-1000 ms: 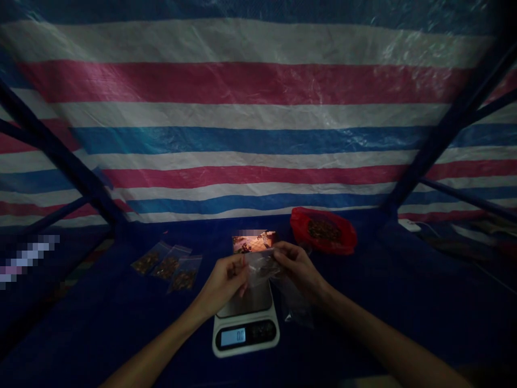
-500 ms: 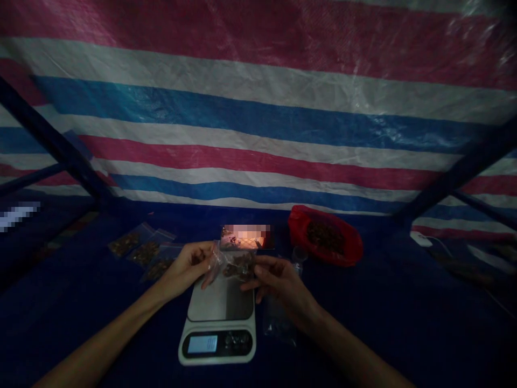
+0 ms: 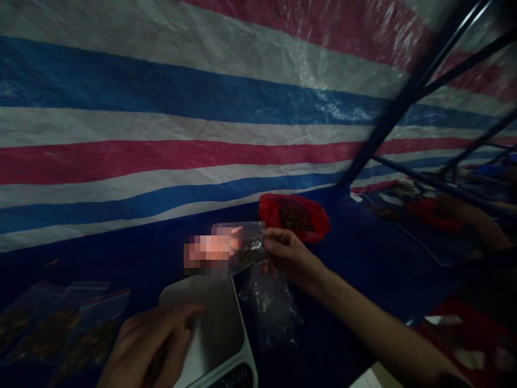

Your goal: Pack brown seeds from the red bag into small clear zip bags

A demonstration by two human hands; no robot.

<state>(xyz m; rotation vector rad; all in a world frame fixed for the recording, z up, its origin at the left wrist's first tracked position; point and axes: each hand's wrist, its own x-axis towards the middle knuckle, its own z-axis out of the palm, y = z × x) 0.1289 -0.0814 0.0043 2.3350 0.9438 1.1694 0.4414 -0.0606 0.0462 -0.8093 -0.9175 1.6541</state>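
1. The striped tarp wall fills the background, and the dark blue cloth covers the work surface beneath everything.
2. The scale lies low in the middle, its steel platter bare; the left hand hovers blurred over its near left corner, fingers loosely curled around nothing, so far as the blur allows.
3. The red bag, holding dark brown bits, sits just behind the right hand.
4. The small clear pouch is pinched by its right edge in the right hand's closed fingertips. Its long axis runs leftward from them, held above the scale's far edge. The right hand is far nearer than the left.
5. The pouch is transparent, crinkled, with dark brown contents bunched low.
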